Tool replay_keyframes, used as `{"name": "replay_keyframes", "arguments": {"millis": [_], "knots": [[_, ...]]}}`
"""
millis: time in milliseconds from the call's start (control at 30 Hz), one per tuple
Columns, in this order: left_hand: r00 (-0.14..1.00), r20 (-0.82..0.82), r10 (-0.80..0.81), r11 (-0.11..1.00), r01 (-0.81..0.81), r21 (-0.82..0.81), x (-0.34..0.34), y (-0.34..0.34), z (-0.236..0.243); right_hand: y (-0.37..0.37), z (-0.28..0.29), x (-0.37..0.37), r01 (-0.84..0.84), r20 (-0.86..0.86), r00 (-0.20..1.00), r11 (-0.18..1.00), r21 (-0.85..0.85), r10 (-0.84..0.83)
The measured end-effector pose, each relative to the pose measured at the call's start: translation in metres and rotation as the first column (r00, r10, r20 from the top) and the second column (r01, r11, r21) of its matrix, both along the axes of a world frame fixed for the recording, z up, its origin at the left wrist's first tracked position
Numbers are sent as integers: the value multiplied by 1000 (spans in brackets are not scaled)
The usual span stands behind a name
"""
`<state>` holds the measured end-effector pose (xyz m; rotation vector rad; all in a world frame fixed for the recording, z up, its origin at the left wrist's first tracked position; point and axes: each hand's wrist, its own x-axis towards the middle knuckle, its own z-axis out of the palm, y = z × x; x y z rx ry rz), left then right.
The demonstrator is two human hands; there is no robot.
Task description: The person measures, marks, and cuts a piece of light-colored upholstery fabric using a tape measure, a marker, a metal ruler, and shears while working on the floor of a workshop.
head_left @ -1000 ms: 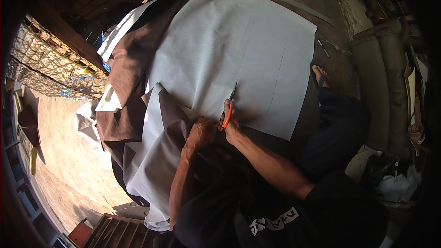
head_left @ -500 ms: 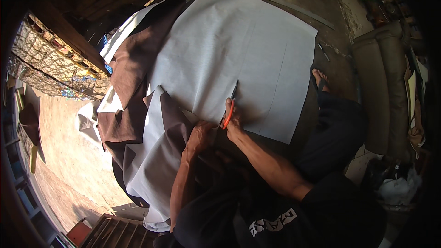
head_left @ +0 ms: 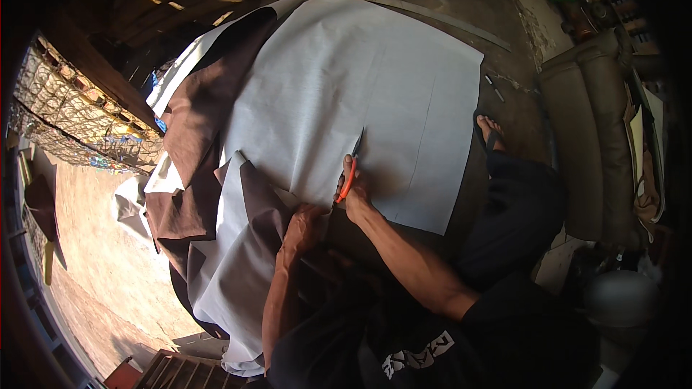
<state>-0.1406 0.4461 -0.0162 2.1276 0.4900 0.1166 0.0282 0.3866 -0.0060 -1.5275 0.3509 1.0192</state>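
A large sheet of material [head_left: 339,65], pale grey on one face and brown on the other, spreads over the floor in front of me. Thin lines run along its right part. My right hand [head_left: 353,187] is closed round the orange handles of a pair of scissors [head_left: 348,176], whose dark blades point away from me over the grey face. Just left of it, my left hand [head_left: 303,227] grips the sheet's near edge, where the material bunches into folds. Its fingertips are partly hidden by the folds and shadow.
A pen [head_left: 494,87] lies on the floor beyond the sheet's right edge, near my bare foot [head_left: 489,128]. Brown rolls of material [head_left: 587,144] stand at the right. A wire-mesh panel [head_left: 83,112] is at the left, a slatted wooden crate [head_left: 180,374] at the lower left.
The whole view has shifted slightly, so the sheet, hands and floor things sit a little further left. Both hands keep their holds, and the scissors stay at about the same place on the sheet.
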Motion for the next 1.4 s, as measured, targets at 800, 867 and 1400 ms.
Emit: {"name": "replay_keyframes", "arguments": {"millis": [800, 867, 1400], "knots": [[892, -446, -73, 807, 316, 499, 19, -58, -2, 12, -6, 30, -35, -9, 999, 999, -28, 35], [894, -441, -77, 788, 326, 523, 23, -61, -2, 12, -8, 45, -1, -36, 999, 1000, -9, 1], [905, -408, -125, 903, 274, 332, 25, -61, 4, 18, -19, 71, -41, 107, 993, 999, -33, 44]]}}
